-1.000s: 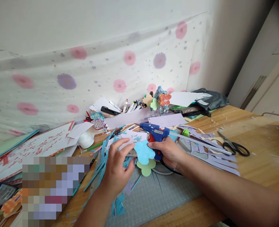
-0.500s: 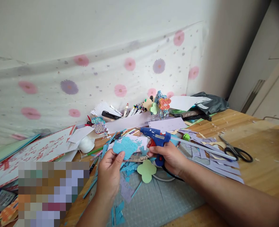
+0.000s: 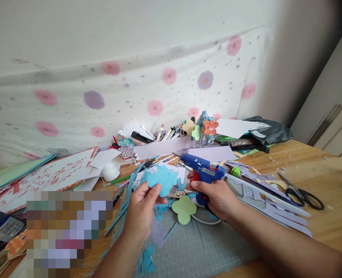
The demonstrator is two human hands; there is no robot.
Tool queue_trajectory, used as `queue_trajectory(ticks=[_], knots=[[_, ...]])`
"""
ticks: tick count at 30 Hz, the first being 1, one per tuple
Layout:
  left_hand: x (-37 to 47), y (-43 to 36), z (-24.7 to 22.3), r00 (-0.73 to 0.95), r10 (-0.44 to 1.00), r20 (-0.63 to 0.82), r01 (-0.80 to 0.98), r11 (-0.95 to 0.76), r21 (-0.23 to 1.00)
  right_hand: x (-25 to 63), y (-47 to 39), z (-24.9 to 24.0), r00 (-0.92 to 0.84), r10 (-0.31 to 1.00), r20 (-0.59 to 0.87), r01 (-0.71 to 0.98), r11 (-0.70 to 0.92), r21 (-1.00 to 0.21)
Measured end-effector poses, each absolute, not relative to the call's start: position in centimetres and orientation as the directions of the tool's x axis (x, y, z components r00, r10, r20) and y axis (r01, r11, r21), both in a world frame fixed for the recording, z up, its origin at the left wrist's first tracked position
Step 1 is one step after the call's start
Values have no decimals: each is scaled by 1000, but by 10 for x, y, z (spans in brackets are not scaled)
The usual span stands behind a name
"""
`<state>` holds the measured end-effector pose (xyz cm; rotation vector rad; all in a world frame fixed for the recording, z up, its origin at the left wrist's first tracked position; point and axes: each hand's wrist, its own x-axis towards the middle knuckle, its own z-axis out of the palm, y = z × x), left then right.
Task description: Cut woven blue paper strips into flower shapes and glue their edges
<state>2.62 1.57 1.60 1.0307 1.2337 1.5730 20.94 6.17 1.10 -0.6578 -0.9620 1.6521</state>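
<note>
Between the thumb and fingers of my left hand (image 3: pixel 143 206) is a light-blue paper flower (image 3: pixel 162 179), held up over the cutting mat. My right hand (image 3: pixel 217 193) wraps round the handle of a blue hot glue gun (image 3: pixel 204 168), index finger by its red trigger. The nozzle points left, above and a little right of the blue flower, and I cannot tell whether they touch. A long translucent glue stick (image 3: pixel 266 193) sticks out of the gun's back. Below and between my hands lies a pale-green paper flower (image 3: pixel 184 209).
A grey cutting mat (image 3: pixel 205 251) covers the front of the wooden table, with blue paper scraps (image 3: pixel 148 259) on it. Scissors (image 3: pixel 302 193) and purple paper strips (image 3: pixel 286 212) lie on the right. A white thread spool (image 3: pixel 110 171) stands left; markers (image 3: pixel 167 134) are behind.
The view has shifted slightly, so most things appear further right. The glue gun's nozzle has moved a little right relative to the blue flower; both hands keep their hold.
</note>
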Motion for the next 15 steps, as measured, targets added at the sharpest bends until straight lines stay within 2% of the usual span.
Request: queue_trajectory(ticks=[3,7,15], knots=[[28,14,13,-198,974,113,-76,-131,989,208,64,10,-203,978,58,-532,-61,-845],[33,12,11,-133,984,117,-31,-122,992,205,64,8,-214,976,46,-506,-70,-860],[32,15,7,-166,980,113,-7,-116,993,203,60,8,-198,980,12,-562,-104,-821]])
